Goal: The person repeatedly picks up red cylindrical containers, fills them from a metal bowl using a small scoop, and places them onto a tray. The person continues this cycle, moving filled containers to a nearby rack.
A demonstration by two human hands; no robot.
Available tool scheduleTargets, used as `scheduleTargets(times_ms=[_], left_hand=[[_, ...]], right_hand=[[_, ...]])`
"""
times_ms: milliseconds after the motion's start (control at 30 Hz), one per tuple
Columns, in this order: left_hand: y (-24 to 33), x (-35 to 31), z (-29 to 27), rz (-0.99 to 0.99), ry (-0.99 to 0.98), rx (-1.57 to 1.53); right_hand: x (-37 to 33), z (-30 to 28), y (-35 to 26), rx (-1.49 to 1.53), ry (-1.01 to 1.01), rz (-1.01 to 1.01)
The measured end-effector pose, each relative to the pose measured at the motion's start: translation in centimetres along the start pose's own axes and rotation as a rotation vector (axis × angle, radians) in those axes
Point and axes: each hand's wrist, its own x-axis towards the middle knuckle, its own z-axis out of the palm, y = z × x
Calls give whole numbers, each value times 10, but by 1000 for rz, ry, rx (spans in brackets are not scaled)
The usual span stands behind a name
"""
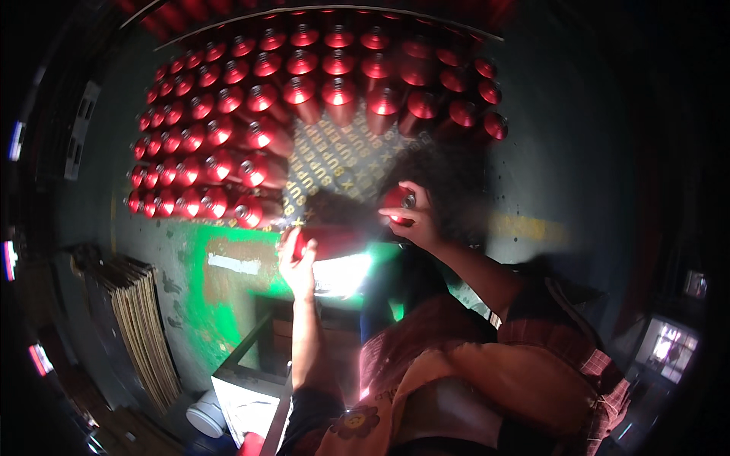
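Observation:
My left hand (299, 262) is closed around the left end of a red metal bottle (342, 240), which lies sideways and is partly blurred. To its right, my right hand (417, 216) grips the shoulder of a red bottle, its fingers curled beside the narrow bare neck (410, 201). Whether both hands are on one bottle or on two, I cannot tell. Beyond them, rows of upright red bottles (301, 90) with uncapped-looking necks curve around a dark sheet (328, 156) with yellow print.
A stack of flat cardboard (141, 334) leans at the left. Near my left forearm stands an open box-like frame (251, 346), with a white bucket (207, 414) beside it. Green paint (217, 304) marks the floor. A rail (327, 9) runs behind the bottles.

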Motion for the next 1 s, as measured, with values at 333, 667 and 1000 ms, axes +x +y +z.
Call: scheduleTargets(times_ms=[333,667,1000], left_hand=[[57,49,132,392,-235,528],[83,198,258,509,-556,577],[115,207,237,594,-406,314]], right_hand=[[10,-44,48,46,61,127],[65,-149,230,-364,269,288],[32,-220,201,-62,365,341]])
